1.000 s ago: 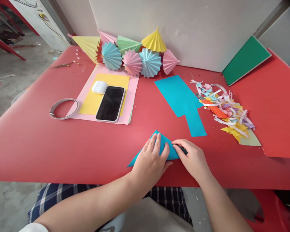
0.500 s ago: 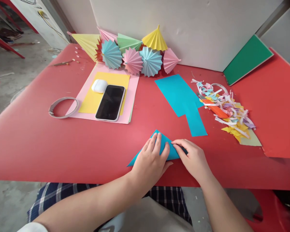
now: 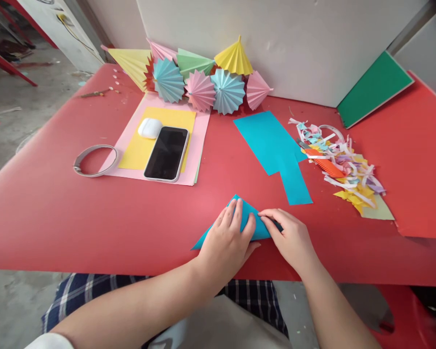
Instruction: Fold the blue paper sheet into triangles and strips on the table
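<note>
A folded blue paper (image 3: 250,219) lies near the front edge of the red table, one corner pointing away from me and another to the left. My left hand (image 3: 227,240) rests flat on it with the fingers spread, covering much of its middle. At the paper's right side, my right hand (image 3: 289,237) pinches the edge between thumb and index finger. Beyond the hands, other blue paper (image 3: 265,140) lies flat, with a strip reaching toward me.
Pleated paper umbrellas (image 3: 199,89) stand along the back wall. Left of centre, a phone (image 3: 167,154) and white case (image 3: 150,128) lie on coloured sheets (image 3: 131,154), beside a tape ring (image 3: 79,167). Paper scraps (image 3: 343,165) and a green board (image 3: 376,89) are at right.
</note>
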A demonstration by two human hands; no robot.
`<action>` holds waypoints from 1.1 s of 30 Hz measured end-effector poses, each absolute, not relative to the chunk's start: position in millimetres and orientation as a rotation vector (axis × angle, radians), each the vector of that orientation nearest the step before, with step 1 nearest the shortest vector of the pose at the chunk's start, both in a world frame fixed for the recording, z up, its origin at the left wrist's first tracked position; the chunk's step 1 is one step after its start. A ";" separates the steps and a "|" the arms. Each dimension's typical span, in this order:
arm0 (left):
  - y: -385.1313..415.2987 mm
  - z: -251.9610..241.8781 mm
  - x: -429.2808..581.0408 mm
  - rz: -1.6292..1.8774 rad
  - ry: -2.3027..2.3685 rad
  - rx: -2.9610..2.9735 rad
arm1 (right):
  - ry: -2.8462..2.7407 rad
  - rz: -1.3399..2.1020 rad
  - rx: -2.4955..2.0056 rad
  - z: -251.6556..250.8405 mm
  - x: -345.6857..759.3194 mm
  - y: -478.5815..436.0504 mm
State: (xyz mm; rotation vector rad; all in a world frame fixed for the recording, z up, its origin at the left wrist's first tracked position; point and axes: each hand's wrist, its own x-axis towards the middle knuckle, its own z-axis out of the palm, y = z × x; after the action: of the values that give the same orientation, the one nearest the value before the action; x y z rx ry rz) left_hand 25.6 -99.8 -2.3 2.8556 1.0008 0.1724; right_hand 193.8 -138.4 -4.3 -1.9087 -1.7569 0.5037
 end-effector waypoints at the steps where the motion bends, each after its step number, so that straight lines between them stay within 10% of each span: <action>1: -99.7 -2.1 25.5 0.169 1.000 2.857 | -1.754 0.509 -1.911 -4.5 193.9 -138.4; 33: -100.1 -3.6 26.0 0.171 1.004 2.891 | -1.757 0.508 -1.918 -6.4 194.7 -138.6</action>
State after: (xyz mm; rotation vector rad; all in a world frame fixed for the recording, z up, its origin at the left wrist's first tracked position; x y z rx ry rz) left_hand 26.0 -100.1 -3.6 2.8910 1.0043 0.1710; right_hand 194.7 -138.6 -6.4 -1.9185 -1.7567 0.5084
